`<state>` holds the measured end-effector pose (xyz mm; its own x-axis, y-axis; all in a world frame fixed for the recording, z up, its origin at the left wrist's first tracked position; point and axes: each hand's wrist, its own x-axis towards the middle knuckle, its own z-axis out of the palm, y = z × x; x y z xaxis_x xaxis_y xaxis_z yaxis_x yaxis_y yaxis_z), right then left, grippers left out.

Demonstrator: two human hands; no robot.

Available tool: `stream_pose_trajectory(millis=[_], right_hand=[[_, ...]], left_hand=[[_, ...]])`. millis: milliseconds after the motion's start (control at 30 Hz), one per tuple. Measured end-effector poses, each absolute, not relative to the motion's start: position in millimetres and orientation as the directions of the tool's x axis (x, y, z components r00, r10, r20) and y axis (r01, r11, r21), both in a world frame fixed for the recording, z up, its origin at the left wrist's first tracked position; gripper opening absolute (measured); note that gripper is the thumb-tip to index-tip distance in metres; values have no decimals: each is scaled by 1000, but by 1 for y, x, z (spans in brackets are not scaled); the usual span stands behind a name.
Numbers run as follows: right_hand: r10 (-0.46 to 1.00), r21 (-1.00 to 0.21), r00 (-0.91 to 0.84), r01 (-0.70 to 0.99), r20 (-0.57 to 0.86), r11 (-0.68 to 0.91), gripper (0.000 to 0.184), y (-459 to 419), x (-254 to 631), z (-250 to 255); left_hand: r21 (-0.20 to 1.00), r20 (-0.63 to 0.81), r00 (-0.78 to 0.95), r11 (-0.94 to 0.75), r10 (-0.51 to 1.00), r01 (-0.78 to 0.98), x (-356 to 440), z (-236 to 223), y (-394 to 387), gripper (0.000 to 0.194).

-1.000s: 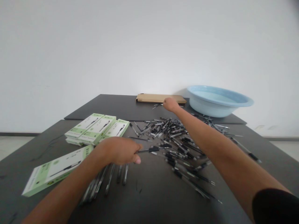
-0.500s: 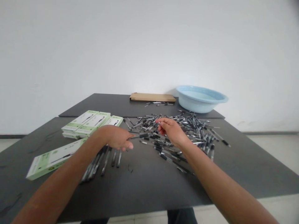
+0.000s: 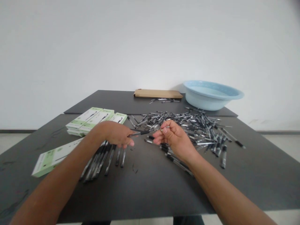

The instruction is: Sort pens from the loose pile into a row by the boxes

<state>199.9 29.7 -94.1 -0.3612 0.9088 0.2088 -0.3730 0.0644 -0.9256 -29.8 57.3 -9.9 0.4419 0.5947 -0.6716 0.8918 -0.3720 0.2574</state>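
The left hand (image 3: 116, 133) has its fingers closed on a black-gripped pen (image 3: 142, 132) that points toward the right hand (image 3: 174, 136); the hand hides the pen's near end. The right thumb and forefinger are pinched on a slim, pale piece (image 3: 165, 127), too small and blurred to identify, and whether it meets the pen's tip cannot be told. Behind and beside the right hand spreads a heap of loose pens (image 3: 199, 125), partly covered by that hand. A row of pens (image 3: 99, 162) lies below the left hand, their upper ends hidden by the hand and forearm. The left arm also cuts across a single green-and-white box (image 3: 56, 154) and overlaps the stacked boxes (image 3: 87, 118). At the back of the dark table (image 3: 150, 193), a flat cardboard piece (image 3: 158, 93) lies near a blue basin (image 3: 209, 95), whose bottom inside is out of sight.
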Motion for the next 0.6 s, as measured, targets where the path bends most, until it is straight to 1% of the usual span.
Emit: stream_pose_trajectory(millis=[100,233,333,433,600], right_hand=[[901,-922,-357,-374,245,103,19,28,199,-95],[906,-888,-258,-407,337,214,12,30,198,-97],[905,-883,-266,-426,332,198,10,28,198,-96],[904,-901,-275,-379,328,212,11,24,197,-94],[908,-939,-282,-239,311,247,14,18,196,-89]], left_hand=[[261,-676,440,-367,591,893,-29,-11,58,28],[265,-673,443,-367,592,892,-28,-9,55,29],[257,-682,436,-366,587,894,-26,-8,53,31],[251,-689,424,-356,588,900,-23,-6,51,30],[251,-683,423,-353,596,901,-22,-8,50,28]])
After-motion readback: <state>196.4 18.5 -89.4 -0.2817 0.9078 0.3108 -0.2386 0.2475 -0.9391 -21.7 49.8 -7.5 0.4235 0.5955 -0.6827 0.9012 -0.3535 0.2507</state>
